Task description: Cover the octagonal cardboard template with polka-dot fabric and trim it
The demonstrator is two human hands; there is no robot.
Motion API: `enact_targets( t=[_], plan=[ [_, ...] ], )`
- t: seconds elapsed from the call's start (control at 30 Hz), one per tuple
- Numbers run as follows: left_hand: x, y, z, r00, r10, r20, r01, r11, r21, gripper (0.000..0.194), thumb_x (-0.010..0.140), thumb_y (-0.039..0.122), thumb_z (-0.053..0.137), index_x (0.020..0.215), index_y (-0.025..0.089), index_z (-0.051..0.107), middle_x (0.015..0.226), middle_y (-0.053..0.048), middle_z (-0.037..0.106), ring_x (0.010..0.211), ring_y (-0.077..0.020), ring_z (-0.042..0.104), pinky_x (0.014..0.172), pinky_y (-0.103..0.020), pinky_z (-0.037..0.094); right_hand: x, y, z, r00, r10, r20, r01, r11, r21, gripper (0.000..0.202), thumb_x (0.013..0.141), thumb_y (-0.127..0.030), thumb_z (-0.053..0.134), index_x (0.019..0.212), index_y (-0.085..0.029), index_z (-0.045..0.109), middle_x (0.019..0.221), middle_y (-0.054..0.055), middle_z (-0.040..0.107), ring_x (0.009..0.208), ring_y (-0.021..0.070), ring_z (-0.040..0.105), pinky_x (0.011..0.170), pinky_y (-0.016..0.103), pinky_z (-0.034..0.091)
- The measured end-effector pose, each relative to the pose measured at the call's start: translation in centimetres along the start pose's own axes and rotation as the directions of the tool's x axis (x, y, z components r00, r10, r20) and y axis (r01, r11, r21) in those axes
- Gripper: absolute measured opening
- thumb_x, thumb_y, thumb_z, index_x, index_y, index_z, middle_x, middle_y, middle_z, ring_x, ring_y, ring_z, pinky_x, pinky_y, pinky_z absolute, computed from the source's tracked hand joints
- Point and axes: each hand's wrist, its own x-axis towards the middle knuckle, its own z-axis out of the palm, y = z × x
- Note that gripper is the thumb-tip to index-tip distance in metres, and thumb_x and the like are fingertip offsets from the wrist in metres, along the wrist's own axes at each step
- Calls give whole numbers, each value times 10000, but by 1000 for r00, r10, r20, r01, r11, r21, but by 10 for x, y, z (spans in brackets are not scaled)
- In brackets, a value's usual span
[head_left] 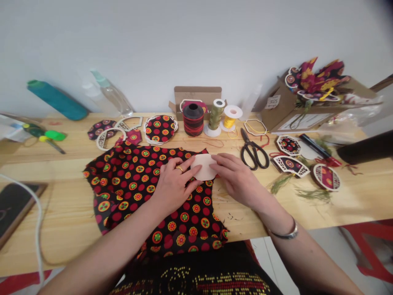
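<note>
A small white card piece (pixel 204 167) with rounded corners lies on the top right edge of a black cloth (pixel 172 205) patterned with red dots and bright flowers. My left hand (pixel 176 180), with a ring on one finger, holds the card's left side between its fingers and thumb. The fingers of my right hand (pixel 235 176) grip the card's right side. The cloth spreads under my left forearm and reaches the table's front edge. Black-handled scissors (pixel 254 153) lie behind my right hand.
Along the back of the wooden table (pixel 350 200) stand thread spools (pixel 193 121), a spray bottle (pixel 115 96) and a cardboard box (pixel 288 106). Framed fabric ornaments (pixel 327 177) lie at right. At left are a phone-like dark slab (pixel 15 209) and a white cable (pixel 38 221).
</note>
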Motion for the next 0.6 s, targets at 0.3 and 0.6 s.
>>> enact_targets(
  t=[0.3,0.6],
  plan=[
    [0,1,-1,1000,-1,8,0,1000,4,345,868,388,588,1179,255,654,1343,-40,591,1012,-313,460,746,-468,407,-2,4,4,984,-133,116,137,990,-25,393,819,-6,455,1131,-152,646,1311,145,571,1270,283,455,1008,518,439],
    [0,2,-2,1000,0,26,-1,999,49,354,867,401,587,1196,284,644,1367,-26,571,1014,-317,460,739,-463,380,-1,1,3,988,-105,116,108,994,-19,384,827,-4,444,1107,-153,661,1240,136,601,1198,266,496,993,473,456]
  ],
)
